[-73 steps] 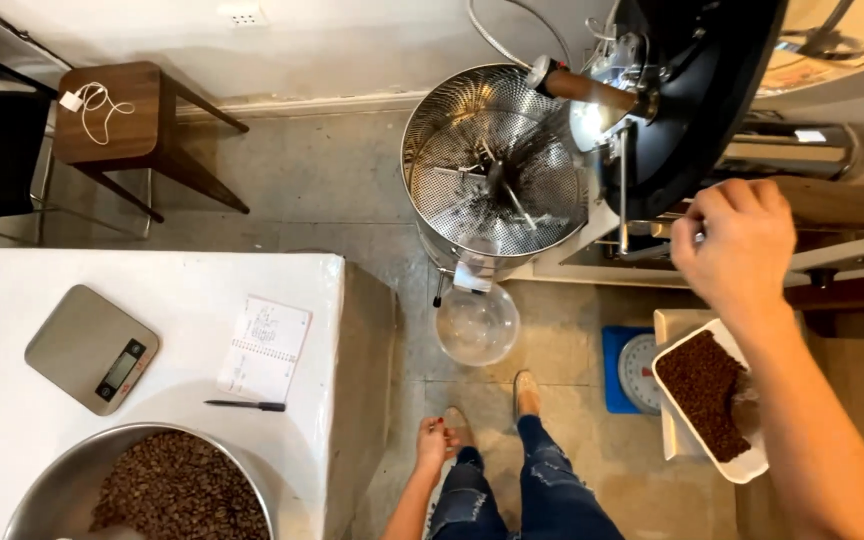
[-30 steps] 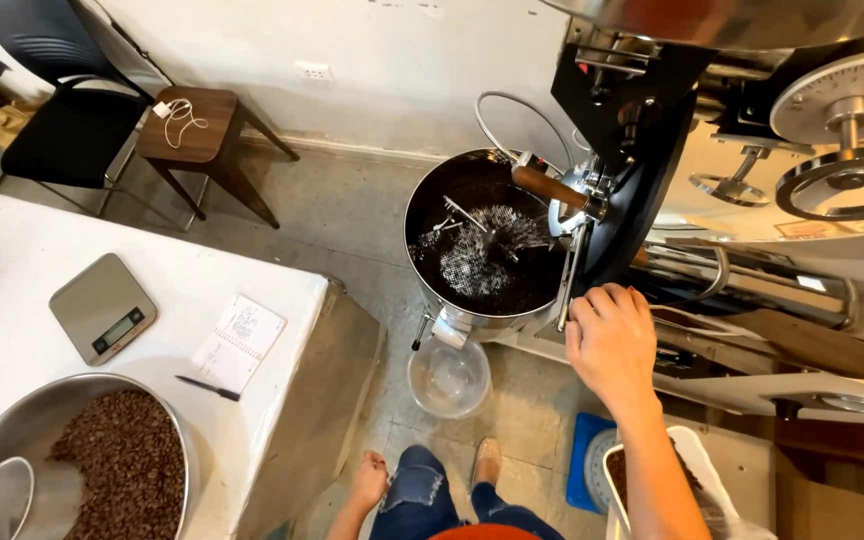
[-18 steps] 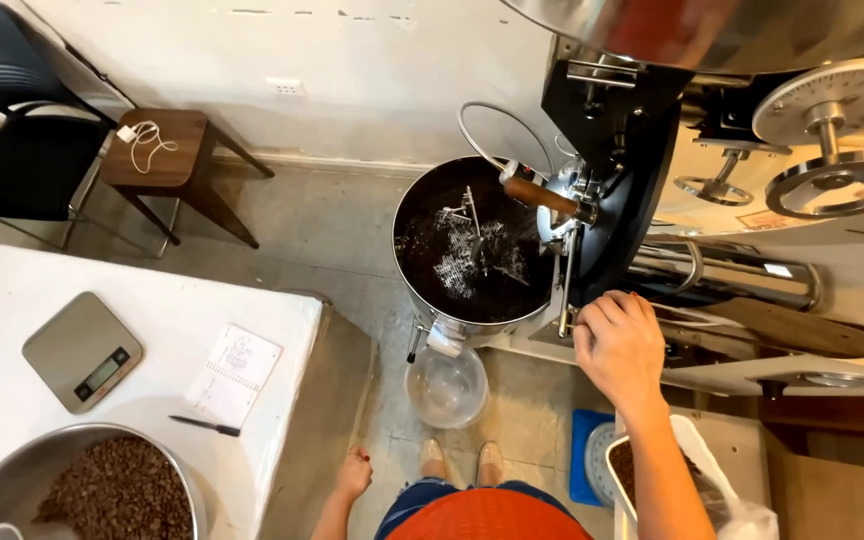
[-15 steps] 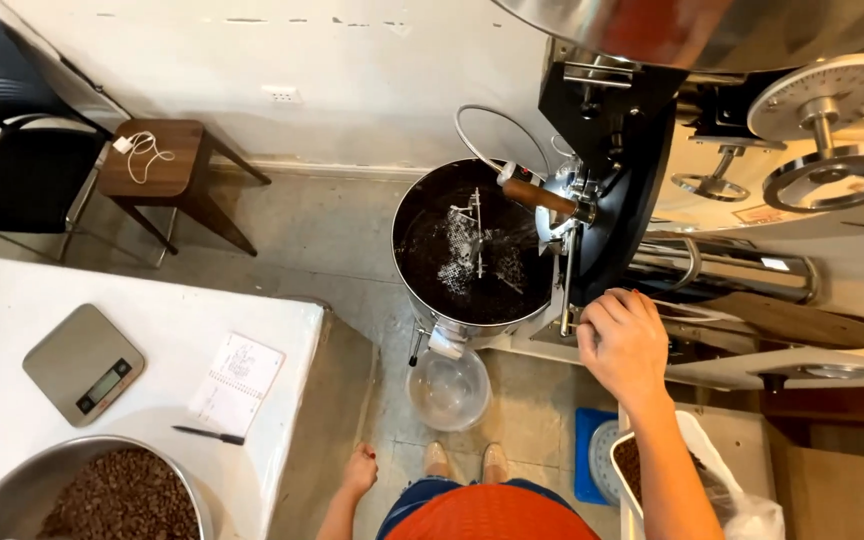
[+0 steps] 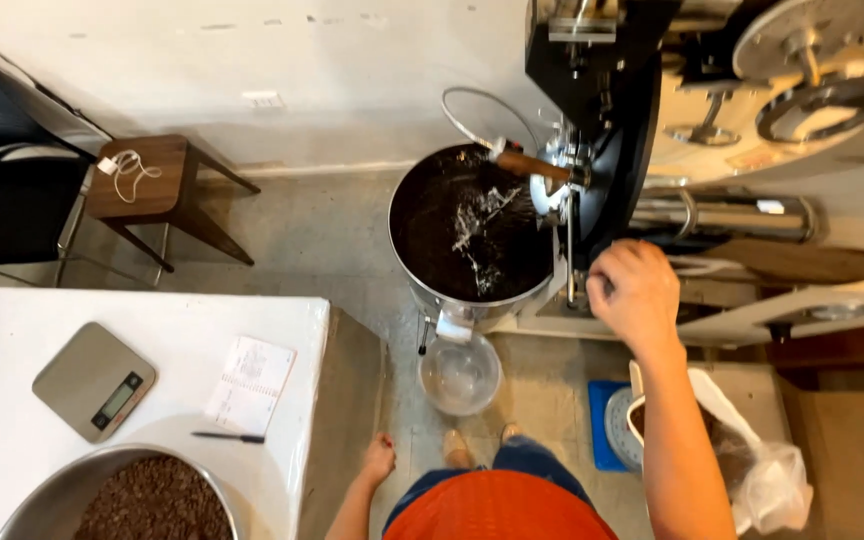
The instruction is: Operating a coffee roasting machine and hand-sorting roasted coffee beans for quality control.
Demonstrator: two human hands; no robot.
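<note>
Nearest: left hand (image 5: 380, 462) hangs loose by the hip, fingers lightly curled, holding nothing, just beside the white counter (image 5: 282, 330) edge. On the counter: steel bowl of brown beans (image 5: 142, 500), flat digital scale (image 5: 94, 381), paper slip (image 5: 250, 377), pen (image 5: 227, 436). On the floor ahead of the feet, a clear empty bowl (image 5: 460, 374) sits under the chute of the cooling tray (image 5: 467, 235). Right, a white bag-lined tub (image 5: 752, 460) with dark contents rests on a blue floor scale (image 5: 607, 425), partly behind the forearm. Further out, right hand (image 5: 634, 295) is closed around something at the front of the black roaster (image 5: 602, 120), beside the vertical lever rod (image 5: 570, 250); can't tell whether it grips the rod or a knob, knuckles cover it. Tray is full of dark beans with stir arms blurred. Risk as I judge it: hand close to hot metal and a moving stirrer, a slip means burn or pinch; if the chute opens, that small bowl overflows. Far left: stool (image 5: 147, 180) with a cable, chair cut off by the frame.
</note>
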